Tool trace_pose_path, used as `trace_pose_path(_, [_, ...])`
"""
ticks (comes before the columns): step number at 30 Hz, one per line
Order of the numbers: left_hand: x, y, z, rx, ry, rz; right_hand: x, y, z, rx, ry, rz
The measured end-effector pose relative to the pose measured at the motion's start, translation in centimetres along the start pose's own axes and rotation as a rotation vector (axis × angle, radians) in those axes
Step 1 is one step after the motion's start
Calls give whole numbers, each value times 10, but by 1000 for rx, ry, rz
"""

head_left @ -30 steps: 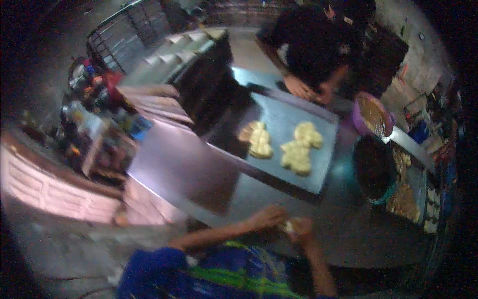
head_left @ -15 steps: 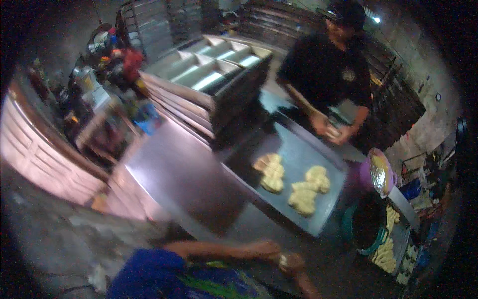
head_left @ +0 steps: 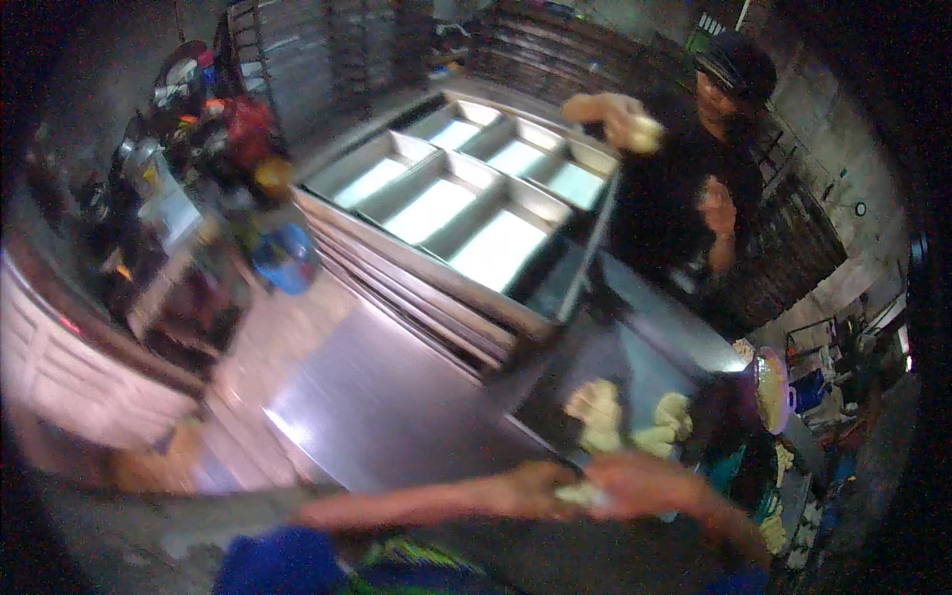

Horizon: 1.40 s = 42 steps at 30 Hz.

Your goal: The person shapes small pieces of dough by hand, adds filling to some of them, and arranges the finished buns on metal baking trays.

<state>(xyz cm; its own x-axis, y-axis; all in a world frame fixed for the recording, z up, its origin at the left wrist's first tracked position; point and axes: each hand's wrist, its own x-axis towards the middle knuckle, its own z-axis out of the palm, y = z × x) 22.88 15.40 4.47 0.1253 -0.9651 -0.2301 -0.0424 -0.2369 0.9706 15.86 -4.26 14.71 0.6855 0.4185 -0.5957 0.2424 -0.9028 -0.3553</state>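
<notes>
My left hand (head_left: 535,490) and my right hand (head_left: 640,484) meet in front of the near edge of a metal tray (head_left: 526,402). Between them is a small piece of pale dough (head_left: 579,493), with the fingers of both hands closed on it; motion blurs the exact grip. Just beyond my hands, clumped lumps of pale yellow dough (head_left: 595,409) lie on the tray. A second dough clump (head_left: 668,421) sits to their right, partly hidden by my right hand.
Baking pans (head_left: 436,203) with several compartments top a stack at the far middle. Across the table a co-worker (head_left: 684,188) in dark clothing holds dough (head_left: 646,135) raised near the pans. A bare steel tabletop (head_left: 387,397) spans the left; a purple-rimmed bowl (head_left: 772,392) stands right.
The view has shifted, and my hands have come up toward the tray's near edge with the dough between them. The co-worker's hand has risen from beside the tray to near the pans.
</notes>
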Motion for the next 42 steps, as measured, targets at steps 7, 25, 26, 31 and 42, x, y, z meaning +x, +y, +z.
trace_pose_path(7, [-138, 92, -239, 276, 651, 69, 177, -86, -264, -376, 332, -413])
trace_pose_path(25, [-113, -21, -471, 1436, 832, -326, 508, 5, -375, -483, 167, -836])
trace_pose_path(26, [-132, -24, -490, 1596, 726, -286, 528, -2, -391, -438, 259, -978])
trace_pose_path(31, [-102, -40, -528, 1175, 917, -45, 496, 38, -388, -564, 737, -1021])
trace_pose_path(42, [-147, -39, -194, 394, 1657, 449, 22, 66, -93, 44, 1322, 267])
